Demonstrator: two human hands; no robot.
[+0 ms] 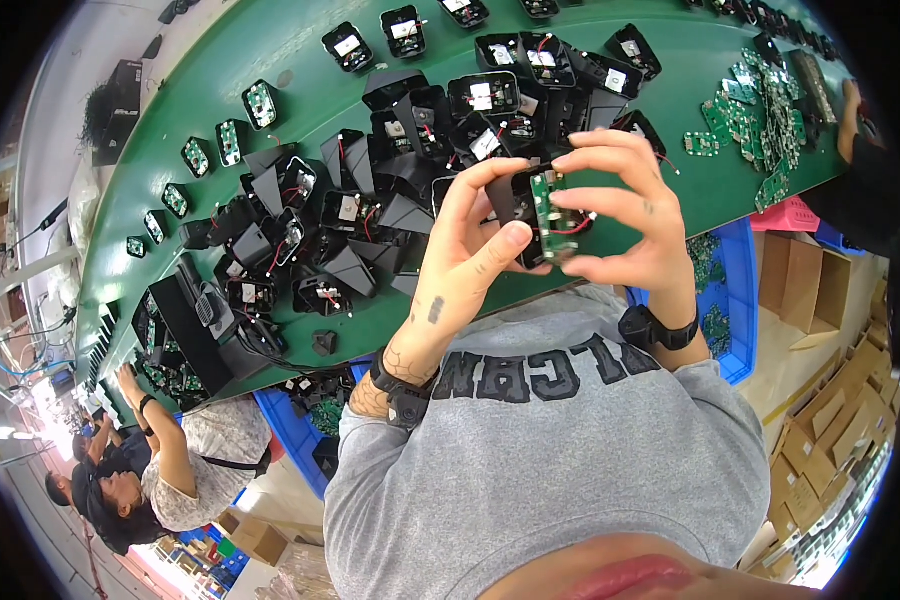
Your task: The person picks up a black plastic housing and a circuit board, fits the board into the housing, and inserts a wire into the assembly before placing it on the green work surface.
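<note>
A black plastic housing (511,203) is in my left hand (460,250), fingers and thumb closed around it. My right hand (638,205) curls its fingertips and thumb about the edges of a green circuit board (543,208), which stands on edge against the housing's open side. A red wire shows between the board and my right fingers. Parts of the housing are hidden behind my fingers. Beneath and to the left of my hands lies a heap of similar black housings (406,214), many with red wires and white parts inside.
Housings fitted with green boards (260,104) stand in a curved row at left on the green table (300,60). Loose circuit boards (740,115) are piled at right. Blue bins (738,300) border the near edge. One person (175,450) works at left; another person's arm (852,120) reaches in at right.
</note>
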